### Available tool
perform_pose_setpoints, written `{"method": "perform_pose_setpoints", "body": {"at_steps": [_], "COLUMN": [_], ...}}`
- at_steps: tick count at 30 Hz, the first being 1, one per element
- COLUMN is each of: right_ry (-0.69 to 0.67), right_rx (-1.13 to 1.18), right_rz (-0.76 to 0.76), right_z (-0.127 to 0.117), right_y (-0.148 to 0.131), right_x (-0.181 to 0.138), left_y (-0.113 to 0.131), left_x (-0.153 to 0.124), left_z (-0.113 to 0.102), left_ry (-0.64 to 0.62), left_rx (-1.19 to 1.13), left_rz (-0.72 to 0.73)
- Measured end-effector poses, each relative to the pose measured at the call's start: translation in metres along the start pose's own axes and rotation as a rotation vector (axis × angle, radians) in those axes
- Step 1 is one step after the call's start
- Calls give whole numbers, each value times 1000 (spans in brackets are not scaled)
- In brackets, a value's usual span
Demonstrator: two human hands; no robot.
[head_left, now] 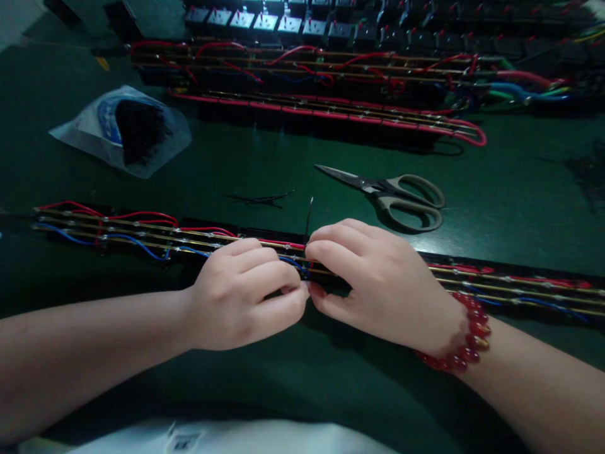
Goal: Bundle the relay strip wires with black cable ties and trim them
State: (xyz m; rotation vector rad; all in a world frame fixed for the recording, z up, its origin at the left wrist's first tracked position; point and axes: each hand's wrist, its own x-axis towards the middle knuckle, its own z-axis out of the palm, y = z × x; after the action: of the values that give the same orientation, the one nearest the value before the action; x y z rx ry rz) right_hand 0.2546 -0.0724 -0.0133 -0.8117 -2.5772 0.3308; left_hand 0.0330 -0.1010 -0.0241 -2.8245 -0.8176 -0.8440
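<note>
A long black strip [203, 236] with brass rods and red and blue wires lies across the table. Both my hands are over its middle, with their fingertips meeting at its near edge. A thin black cable tie [309, 217] sticks up from the strip's far side, beside the index finger of my right hand [378, 284]. That hand is closed around the strip at the tie. My left hand [250, 293] is closed too, with thumb and index finger pinched together; what lies between them is hidden. Red beads circle my right wrist.
Grey-handled scissors [401, 195] lie beyond my right hand. Several loose black cable ties [259, 198] are left of them. A clear bag [174, 129] with black contents sits at the left. More wired strips [307, 110] and rows of dark modules [288, 24] stretch across the back.
</note>
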Motion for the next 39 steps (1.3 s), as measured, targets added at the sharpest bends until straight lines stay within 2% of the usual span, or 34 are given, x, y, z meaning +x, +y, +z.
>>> {"method": "perform_pose_setpoints", "body": {"at_steps": [18,27,39], "right_ry": [-18,-4,11], "right_rx": [-119,-150,-123], "right_rz": [-26,-41,-65], "right_z": [4,6,5], "right_y": [-2,-2,-1], "right_x": [1,-1,-2], "left_y": [-8,-6,-12], "left_x": [-1,-1,1], "left_z": [-7,-2,-7], "left_ry": [38,85,90], "left_rx": [-41,-41,-28], "left_rz": [80,149,132]}}
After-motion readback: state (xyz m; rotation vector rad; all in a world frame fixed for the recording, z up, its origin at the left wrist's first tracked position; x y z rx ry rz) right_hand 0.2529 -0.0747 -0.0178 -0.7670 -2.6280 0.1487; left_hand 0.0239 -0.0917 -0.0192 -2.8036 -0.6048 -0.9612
